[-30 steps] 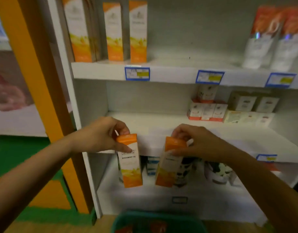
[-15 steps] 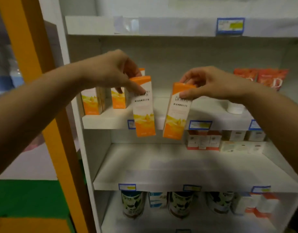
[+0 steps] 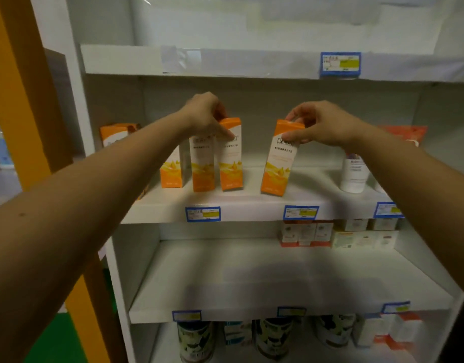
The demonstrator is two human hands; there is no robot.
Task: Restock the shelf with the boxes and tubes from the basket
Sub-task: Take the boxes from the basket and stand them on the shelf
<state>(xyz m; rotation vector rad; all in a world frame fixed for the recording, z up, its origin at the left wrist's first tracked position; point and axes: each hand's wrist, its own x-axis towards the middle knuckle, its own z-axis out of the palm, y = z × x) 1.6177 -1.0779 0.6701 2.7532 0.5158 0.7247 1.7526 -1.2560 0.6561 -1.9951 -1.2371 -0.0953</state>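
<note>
Now that both boxes have come up from basket height, the left hand (image 3: 204,113) pinches one box (image 3: 230,153) beside the row on the shelf (image 3: 251,203), while the right hand (image 3: 320,125) pinches another box (image 3: 280,158), tilted, apparently touching down; both are nearly stocked.

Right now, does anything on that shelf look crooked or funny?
Yes. The tall orange-and-white cardboard box in the right hand leans left, apart from the row. The one under the left hand stands nearly straight. Nothing looks spilled or broken.

white shelf (image 3: 251,203), orange boxes (image 3: 202,163), white tube (image 3: 354,174)
</note>
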